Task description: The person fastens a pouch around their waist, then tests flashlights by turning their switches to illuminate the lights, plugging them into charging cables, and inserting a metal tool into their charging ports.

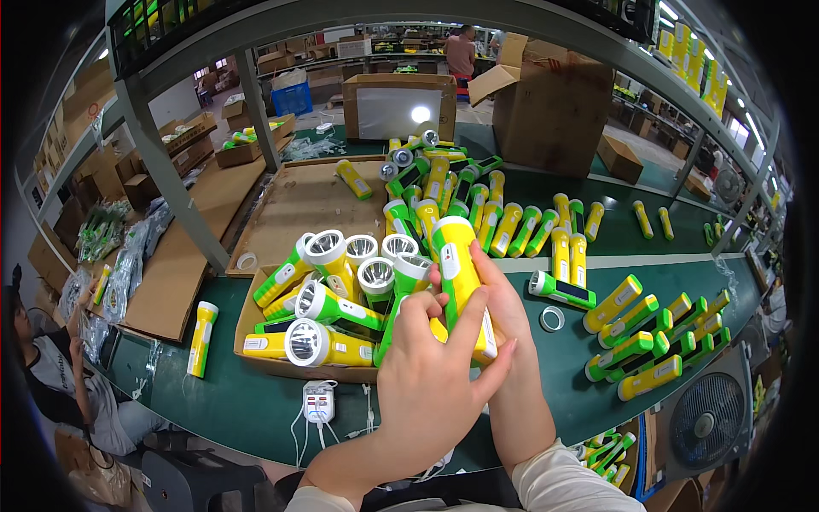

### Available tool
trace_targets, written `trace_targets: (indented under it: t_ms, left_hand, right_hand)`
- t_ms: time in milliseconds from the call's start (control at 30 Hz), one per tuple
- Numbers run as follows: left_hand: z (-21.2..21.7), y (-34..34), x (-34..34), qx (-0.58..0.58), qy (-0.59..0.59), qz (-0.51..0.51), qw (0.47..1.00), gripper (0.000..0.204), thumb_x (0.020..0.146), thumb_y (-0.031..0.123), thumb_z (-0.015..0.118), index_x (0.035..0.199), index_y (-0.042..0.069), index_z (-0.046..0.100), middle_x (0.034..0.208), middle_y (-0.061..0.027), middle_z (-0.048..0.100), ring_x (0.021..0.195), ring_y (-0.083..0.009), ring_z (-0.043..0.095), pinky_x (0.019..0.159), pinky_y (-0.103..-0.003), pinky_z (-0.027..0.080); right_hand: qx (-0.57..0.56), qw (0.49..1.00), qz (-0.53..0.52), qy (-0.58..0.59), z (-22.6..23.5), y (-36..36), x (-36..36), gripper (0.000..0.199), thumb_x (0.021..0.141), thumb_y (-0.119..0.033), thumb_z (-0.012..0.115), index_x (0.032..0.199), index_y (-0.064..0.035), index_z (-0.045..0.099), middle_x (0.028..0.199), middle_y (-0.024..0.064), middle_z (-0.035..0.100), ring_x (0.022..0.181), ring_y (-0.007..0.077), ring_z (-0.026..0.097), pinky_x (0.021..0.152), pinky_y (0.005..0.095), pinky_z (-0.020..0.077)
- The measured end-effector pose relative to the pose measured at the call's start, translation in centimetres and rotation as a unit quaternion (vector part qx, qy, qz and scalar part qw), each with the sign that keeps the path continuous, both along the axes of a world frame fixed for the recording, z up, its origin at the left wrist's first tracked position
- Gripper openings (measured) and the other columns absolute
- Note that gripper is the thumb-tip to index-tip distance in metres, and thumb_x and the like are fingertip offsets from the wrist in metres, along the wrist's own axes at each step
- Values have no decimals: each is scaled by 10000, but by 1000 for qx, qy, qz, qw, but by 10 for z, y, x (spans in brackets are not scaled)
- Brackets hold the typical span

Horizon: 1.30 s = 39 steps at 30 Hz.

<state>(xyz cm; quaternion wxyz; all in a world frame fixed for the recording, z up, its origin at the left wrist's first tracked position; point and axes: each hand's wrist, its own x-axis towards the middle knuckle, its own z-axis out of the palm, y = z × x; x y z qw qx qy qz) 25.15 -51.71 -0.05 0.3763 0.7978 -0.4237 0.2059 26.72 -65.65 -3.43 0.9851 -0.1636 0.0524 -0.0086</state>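
Note:
In front of me I hold a yellow and green flashlight (461, 271), tilted with its white head up and its switch side facing me. My right hand (508, 320) is closed round its right side, thumb along the body. My left hand (426, 358) lies across its lower part, fingers bent against it. Part of the body is hidden behind the left fingers. Just left of my hands, a cardboard box (311, 369) holds several flashlights (307, 341) with silver reflectors.
Many flashlights (508, 226) stand and lie on the green table (546, 388); another group (648, 341) is at the right. A tape roll (552, 319) and white power adapter (320, 401) lie near me. A fan (704, 427) stands at right. Another person (60, 367) sits at left.

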Motion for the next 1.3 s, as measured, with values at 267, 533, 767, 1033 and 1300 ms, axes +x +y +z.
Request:
trace_targets:
  t_ms: [267, 533, 767, 1033, 1300]
  left_hand:
    - [0, 2, 4, 4, 65, -21, 998, 459, 748, 243, 725, 1144, 58, 585, 1035, -162, 414, 711, -245, 547, 590, -335, 474]
    - [3, -5, -1, -24, 90, -5, 996, 266, 803, 145, 643, 1025, 18, 571, 985, -170, 442, 915, -346, 516, 781, -410, 440]
    - [6, 7, -1, -43, 80, 13, 996, 98, 890, 86, 506, 928, -4, 518, 882, -82, 453, 785, -173, 442, 681, -264, 358]
    - [20, 5, -8, -19, 116, -17, 993, 244, 922, 199, 526, 989, -35, 533, 933, -156, 521, 866, -284, 510, 775, -349, 413]
    - [0, 6, 4, -40, 175, -18, 984, 149, 912, 143, 520, 947, -2, 514, 882, -78, 468, 778, -169, 450, 682, -269, 378]
  right_hand:
    - [-65, 998, -19, 8, -2, 7, 7, 421, 958, -458, 433, 1112, -67, 468, 849, 102, 594, 682, 226, 605, 584, 346, 531]
    - [-64, 995, -35, 63, 1, 13, 2, 404, 888, -444, 584, 1074, -89, 535, 859, 96, 616, 715, 204, 629, 622, 349, 552]
    - [-145, 982, -120, -25, -1, 38, 15, 520, 949, -342, 525, 1394, -176, 315, 1003, 64, 576, 834, 131, 574, 709, 277, 493]
    - [-194, 969, -147, -49, 3, 30, 6, 607, 970, -296, 479, 1486, -231, 167, 1247, 81, 503, 1002, 117, 527, 836, 252, 449]
    - [-311, 927, -192, -80, 7, 33, 4, 603, 972, -268, 469, 1482, -175, 161, 1498, 131, 218, 1332, 216, 295, 1062, 308, 276]
